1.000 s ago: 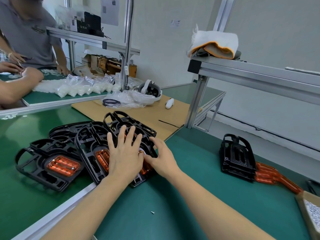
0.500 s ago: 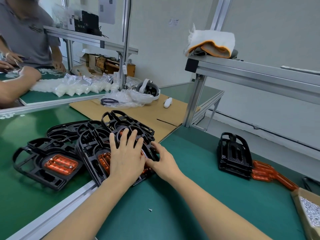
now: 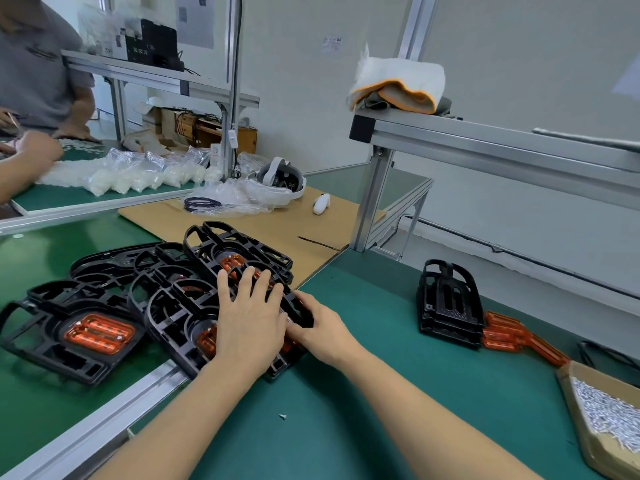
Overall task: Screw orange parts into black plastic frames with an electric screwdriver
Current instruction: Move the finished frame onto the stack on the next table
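The frame [image 3: 194, 327] in hand lies at the near right of a loose heap of black frames on the green tabletop [image 3: 346, 393], straddling the aluminium rail [image 3: 104, 420] between two mats, its near corner overhanging the right-hand mat. The left hand [image 3: 249, 327] lies flat on top of it, fingers [image 3: 242, 282] straight and spread, pressing down over the orange part [image 3: 206, 339] seated in the middle, of which only an edge shows beside the palm. The right hand [image 3: 322, 332] is at the frame's right rim with its fingers curled onto the black edge, apparently gripping it, though the fingertips are hidden behind the left hand. The frame looks like a moulded open lattice: probably light and stiff as a whole, but with thin ribs that could flex or snap if levered. The outer rim and thicker corners look like the best places to hold; the ribs give purchase, so slipping seems unlikely. The glossy orange part looks smoother and possibly loose in its seat until screwed, so lifting flat with a palm on it seems wise. Another frame [image 3: 52, 337] to the left carries its orange part exposed. A stack [image 3: 450, 306] of frames stands well apart on the right beside spare orange parts [image 3: 519, 337], with a box of screws [image 3: 606, 410] near the corner. No screwdriver is visible.
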Demonstrator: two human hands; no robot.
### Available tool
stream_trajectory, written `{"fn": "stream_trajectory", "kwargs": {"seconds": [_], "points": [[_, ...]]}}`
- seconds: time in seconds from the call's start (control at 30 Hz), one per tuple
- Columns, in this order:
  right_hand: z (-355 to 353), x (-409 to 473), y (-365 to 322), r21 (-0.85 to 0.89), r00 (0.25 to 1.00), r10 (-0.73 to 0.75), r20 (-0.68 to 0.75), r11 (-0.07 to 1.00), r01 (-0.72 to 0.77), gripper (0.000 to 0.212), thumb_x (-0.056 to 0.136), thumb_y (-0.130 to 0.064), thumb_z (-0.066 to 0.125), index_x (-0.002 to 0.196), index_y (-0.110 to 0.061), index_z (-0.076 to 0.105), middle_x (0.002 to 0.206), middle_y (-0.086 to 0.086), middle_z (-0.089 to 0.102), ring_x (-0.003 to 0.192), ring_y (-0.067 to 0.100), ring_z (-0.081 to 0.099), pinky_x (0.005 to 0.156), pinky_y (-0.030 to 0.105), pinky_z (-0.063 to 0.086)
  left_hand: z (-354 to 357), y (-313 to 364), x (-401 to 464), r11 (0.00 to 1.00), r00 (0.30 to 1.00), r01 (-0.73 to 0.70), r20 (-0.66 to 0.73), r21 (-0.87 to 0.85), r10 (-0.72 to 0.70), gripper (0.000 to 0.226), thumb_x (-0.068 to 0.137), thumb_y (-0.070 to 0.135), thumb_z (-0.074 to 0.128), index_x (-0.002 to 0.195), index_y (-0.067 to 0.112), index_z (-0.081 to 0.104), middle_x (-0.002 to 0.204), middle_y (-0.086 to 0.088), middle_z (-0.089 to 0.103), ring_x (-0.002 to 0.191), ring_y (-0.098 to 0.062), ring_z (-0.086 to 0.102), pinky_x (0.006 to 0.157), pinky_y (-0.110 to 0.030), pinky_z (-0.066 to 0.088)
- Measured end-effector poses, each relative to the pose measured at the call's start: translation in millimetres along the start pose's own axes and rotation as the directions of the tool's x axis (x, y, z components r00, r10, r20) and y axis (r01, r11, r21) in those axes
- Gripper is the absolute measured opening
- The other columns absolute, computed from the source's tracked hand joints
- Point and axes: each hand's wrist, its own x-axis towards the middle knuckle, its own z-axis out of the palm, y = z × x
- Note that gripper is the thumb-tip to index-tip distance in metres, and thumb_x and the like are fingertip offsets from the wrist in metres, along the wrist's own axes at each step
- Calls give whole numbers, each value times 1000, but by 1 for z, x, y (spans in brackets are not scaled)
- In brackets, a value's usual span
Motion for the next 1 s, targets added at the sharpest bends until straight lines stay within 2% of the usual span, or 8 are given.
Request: {"fn": "stream_trajectory", "kwargs": {"seconds": [0.1, 0.2, 0.23, 0.33, 0.43, 0.53, 0.83, 1.0], "points": [[-1, -2, 2, 12, 1000, -2, 1, 1000, 2, 63, 93, -42, 59, 149, -32, 31, 152, -6, 39, 138, 13, 37, 107, 22, 30, -2, 1, 0, 1000, 1000, 9, -1, -12, -9, 53, 94, 47, 31, 143, 28, 37, 154, -1, 30, 144, -26, 15, 106, -57, -18], [-4, -4, 3, 47, 1000, 25, 4, 999, -25, 62, 93, -40, 60, 148, -36, 31, 147, -6, 43, 120, 14, 56, 88, 3, 35, -4, 3, 1, 1000, 1000, 7, 1, -18, -7, 54, 94, 48, 30, 144, 29, 35, 155, 0, 27, 145, -25, 13, 106, -57, -17], [-6, -5, 4, 56, 999, 33, 6, 998, -33, 63, 93, -39, 60, 148, -35, 31, 146, -5, 44, 118, 14, 58, 89, 5, 37, -5, 4, 1, 1000, 1000, 1, 3, -16, -1, 54, 94, 48, 29, 145, 29, 33, 156, 0, 25, 145, -25, 11, 106, -57, -17], [-14, -9, 7, 49, 999, 38, -17, 998, -37, 66, 92, -38, 61, 150, -32, 29, 149, -3, 42, 137, 15, 38, 108, 26, 29, -6, 8, 1, 1000, 1000, -11, 5, -24, 11, 55, 95, 48, 28, 146, 29, 29, 157, 0, 21, 145, -25, 8, 106, -57, -16], [-29, -17, 13, -149, 988, 24, -152, 988, -47, 67, 94, -41, 55, 152, -30, 24, 155, -4, 32, 144, 14, 22, 120, 40, 11, -10, 17, 0, 998, 999, -35, -20, -51, 34, 56, 96, 49, 25, 148, 29, 26, 158, 0, 17, 146, -24, 6, 107, -56, -15], [-48, -27, 27, -316, 953, 23, -301, 941, -123, 65, 98, -41, 46, 154, -26, 16, 160, -7, 18, 148, 10, 6, 119, 43, -6, -17, 37, 2, 990, 995, -89, -43, -113, 84, 57, 98, 46, 19, 150, 24, 21, 160, 0, 11, 147, -22, 1, 109, -55, -14], [-115, -64, 80, -327, 800, 227, -555, 825, -461, 59, 103, -36, 35, 154, -19, 13, 162, -3, 11, 149, 15, 3, 117, 48, -5, -24, 136, 16, 834, 968, -158, 85, -529, 237, 53, 102, 39, 19, 152, 20, 9, 160, 5, 4, 147, -15, -1, 116, -43, -7], [-149, -81, 106, -268, 738, 344, -580, 776, -571, 59, 103, -34, 33, 154, -16, 11, 162, 0, 11, 149, 17, 6, 118, 48, 0, -24, 186, 35, 648, 929, -32, 217, -761, 301, 53, 102, 34, 24, 151, 17, 13, 159, 3, 11, 146, -13, 5, 118, -40, -2]]}}
